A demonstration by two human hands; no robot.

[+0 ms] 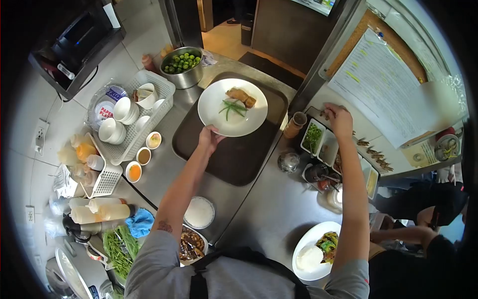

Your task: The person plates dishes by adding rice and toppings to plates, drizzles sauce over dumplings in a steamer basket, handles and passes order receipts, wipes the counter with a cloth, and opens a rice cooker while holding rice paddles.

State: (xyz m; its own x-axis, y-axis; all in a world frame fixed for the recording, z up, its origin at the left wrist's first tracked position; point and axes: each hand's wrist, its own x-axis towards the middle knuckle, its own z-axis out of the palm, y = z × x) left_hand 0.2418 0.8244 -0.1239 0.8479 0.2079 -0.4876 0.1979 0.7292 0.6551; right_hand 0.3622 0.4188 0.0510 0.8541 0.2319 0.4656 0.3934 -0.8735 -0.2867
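My left hand (211, 138) grips the near rim of a white plate (206, 112), thumb over the edge. On the plate lie a browned piece of food (241, 97) and some green strips (231, 107). The plate is over a dark brown tray (234, 164); whether it rests on it I cannot tell. My right hand (338, 119) reaches to the wall ledge at the right, its fingers pinched together. What they hold, if anything, is too small to make out. Just below that hand are a container of chopped greens (312, 138) and a brown-topped shaker (296, 124).
A steel pot (182, 78) of green citrus stands at the back. At left, a white basket (130, 144) holds bowls, with small sauce cups (134, 172) nearby. An oval plate (301, 239) with rice sits near me. Another person (423, 234) works at the right.
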